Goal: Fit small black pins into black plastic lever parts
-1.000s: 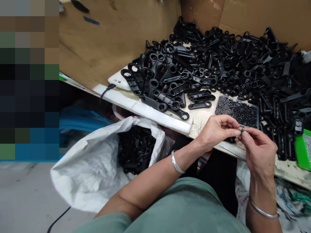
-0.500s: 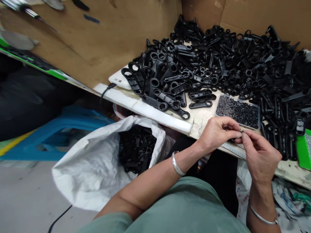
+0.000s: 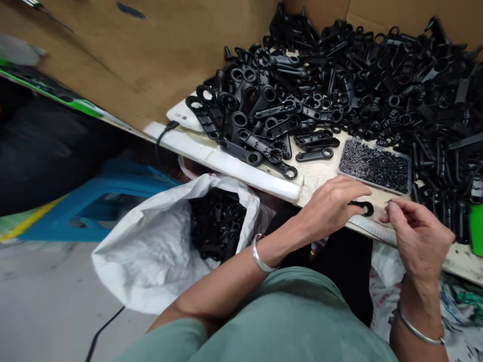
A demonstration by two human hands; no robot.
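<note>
My left hand [image 3: 332,201] is at the table's front edge, its thumb and fingers around a black plastic arm [image 3: 367,208] with a ringed end. The ring shows past the thumb; the rest of the arm is hidden under the hand. To its right, my right hand [image 3: 417,231] is closed in a pinch, with a tiny piece, seemingly a screw [image 3: 387,202], at its fingertips. Just behind the hands stands a clear plastic box [image 3: 409,176] filled with small dark screws [image 3: 377,163].
Black plastic parts [image 3: 271,115] lie heaped across the table's back and right. On the left stands a white sack [image 3: 139,261] with more black parts inside, beside a blue stool [image 3: 94,201]. A white foam strip [image 3: 226,163] lines the table edge. A green box [image 3: 476,229] is far right.
My hands have parted from a shared pinch. The left has come down around the black plastic arm, while the right has moved rightward with the tiny piece. The view has shifted slightly.
</note>
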